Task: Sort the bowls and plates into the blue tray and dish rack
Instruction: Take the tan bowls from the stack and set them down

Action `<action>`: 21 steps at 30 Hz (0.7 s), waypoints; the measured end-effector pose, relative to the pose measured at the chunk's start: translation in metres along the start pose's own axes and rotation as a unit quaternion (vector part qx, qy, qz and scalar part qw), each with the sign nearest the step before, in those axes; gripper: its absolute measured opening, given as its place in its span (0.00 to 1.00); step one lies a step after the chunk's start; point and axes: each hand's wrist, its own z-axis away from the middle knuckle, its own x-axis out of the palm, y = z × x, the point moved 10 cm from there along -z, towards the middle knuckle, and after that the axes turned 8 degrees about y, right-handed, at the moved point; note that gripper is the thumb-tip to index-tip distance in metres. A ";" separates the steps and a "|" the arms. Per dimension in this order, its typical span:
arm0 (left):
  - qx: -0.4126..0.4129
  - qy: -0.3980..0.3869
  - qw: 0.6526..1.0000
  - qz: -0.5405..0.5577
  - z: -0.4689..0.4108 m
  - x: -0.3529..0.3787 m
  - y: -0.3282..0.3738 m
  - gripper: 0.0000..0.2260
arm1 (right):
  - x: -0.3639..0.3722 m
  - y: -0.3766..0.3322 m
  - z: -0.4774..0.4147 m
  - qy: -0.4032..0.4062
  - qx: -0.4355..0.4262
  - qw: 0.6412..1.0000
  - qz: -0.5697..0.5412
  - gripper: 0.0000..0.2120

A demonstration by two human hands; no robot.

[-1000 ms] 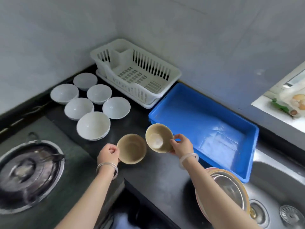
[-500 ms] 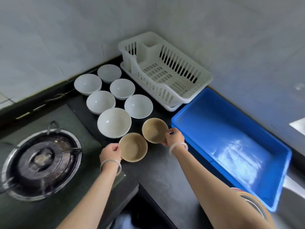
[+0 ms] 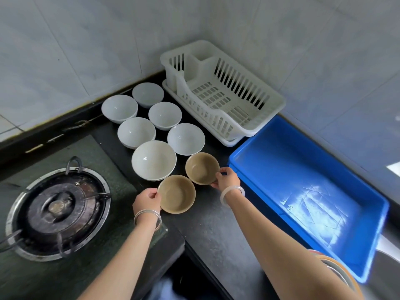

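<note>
Two tan bowls stand upright on the dark counter. My left hand (image 3: 147, 201) grips the left rim of the nearer tan bowl (image 3: 177, 194). My right hand (image 3: 225, 177) pinches the right rim of the farther tan bowl (image 3: 201, 167). Behind them several white bowls (image 3: 154, 159) sit in a cluster. The white dish rack (image 3: 223, 94) stands in the corner with nothing in it. The blue tray (image 3: 307, 191) lies to the right, holding no dishes.
A gas burner (image 3: 57, 210) with a dark cap sits at the left on the stove top. Plate rims (image 3: 337, 267) show at the lower right behind my right forearm. Tiled walls close the corner behind the rack.
My right hand lowered its tan bowl from a tilted, lifted pose down to the counter beside the white bowls. The view swung left, so the sink left the frame.
</note>
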 end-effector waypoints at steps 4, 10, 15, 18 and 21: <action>0.015 0.008 1.000 -0.011 -0.001 0.000 0.002 0.06 | 0.001 0.003 -0.002 0.000 0.004 1.000 -0.010 0.13; 0.050 0.012 0.998 -0.032 0.006 -0.003 0.009 0.08 | 0.004 0.005 0.000 -0.027 0.014 0.999 -0.009 0.14; 0.114 0.023 0.990 -0.085 0.020 -0.005 0.023 0.10 | -0.001 0.003 0.008 -0.050 -0.013 0.999 0.014 0.18; 0.154 0.005 0.977 -0.147 0.031 -0.001 0.030 0.08 | -0.020 -0.001 0.019 -0.045 -0.045 0.998 0.026 0.17; 0.178 0.003 0.970 -0.168 0.044 0.002 0.033 0.14 | -0.050 -0.004 0.037 -0.021 -0.114 0.992 0.049 0.15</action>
